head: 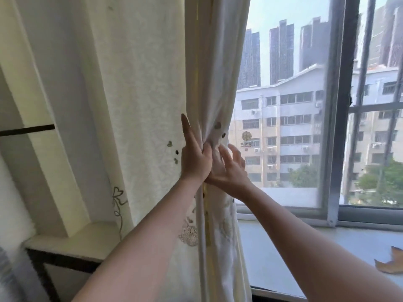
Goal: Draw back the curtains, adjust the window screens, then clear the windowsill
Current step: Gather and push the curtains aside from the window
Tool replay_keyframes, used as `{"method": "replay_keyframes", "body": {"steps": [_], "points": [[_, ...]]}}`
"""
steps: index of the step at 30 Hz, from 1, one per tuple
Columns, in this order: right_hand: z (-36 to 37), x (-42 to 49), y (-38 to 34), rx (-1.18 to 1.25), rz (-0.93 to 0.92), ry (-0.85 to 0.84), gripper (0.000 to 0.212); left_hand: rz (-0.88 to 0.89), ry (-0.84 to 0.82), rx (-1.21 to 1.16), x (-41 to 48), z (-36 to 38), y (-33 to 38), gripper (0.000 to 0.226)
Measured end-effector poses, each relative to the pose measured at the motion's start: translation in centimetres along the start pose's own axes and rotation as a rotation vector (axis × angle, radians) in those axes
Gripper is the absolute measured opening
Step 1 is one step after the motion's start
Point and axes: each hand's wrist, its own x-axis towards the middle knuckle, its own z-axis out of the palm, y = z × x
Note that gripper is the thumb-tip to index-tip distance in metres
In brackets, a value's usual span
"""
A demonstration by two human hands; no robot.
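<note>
Curtain (152, 83) fabric, cream with small embroidered hearts, hangs bunched at the left side of the window. Left hand (195, 158) clenches a gathered fold at mid-height, its thumb pointing up. Right hand (229, 168) lies just beside it, touching the same fold, fingers spread and loose. A brown scrap (390, 263) rests on the windowsill (305, 247), near its right end.

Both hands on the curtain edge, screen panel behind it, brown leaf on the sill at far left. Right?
Not quite: the leaf lies at the far right of the sill, not the left. The head view shows it. The rest holds: left hand and right hand are on the curtain edge, with the screen behind it.
</note>
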Motion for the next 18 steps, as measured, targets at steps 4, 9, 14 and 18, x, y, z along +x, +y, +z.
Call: {"method": "replay_keyframes", "body": {"steps": [4, 9, 14, 18], "points": [[2.5, 0.0, -1.5, 0.262, -0.017, 0.0, 0.119, -0.035, -0.049, -0.059, 1.1, -1.5, -1.2, 0.033], [5.0, 1.7, -2.9, 0.213, 0.005, 0.091, 0.07, 0.03, -0.032, 0.018, 2.2, -2.8, -4.1, 0.023], [7.2, 3.4, -4.2, 0.153, -0.044, 0.091, 0.05, -0.013, 0.062, 0.387, 2.1, -5.2, -7.9, 0.042], [9.7, 4.6, -5.4, 0.108, -0.038, 0.058, 0.057, -0.018, 0.086, 0.423, 2.6, -8.4, -11.3, 0.052]]}}
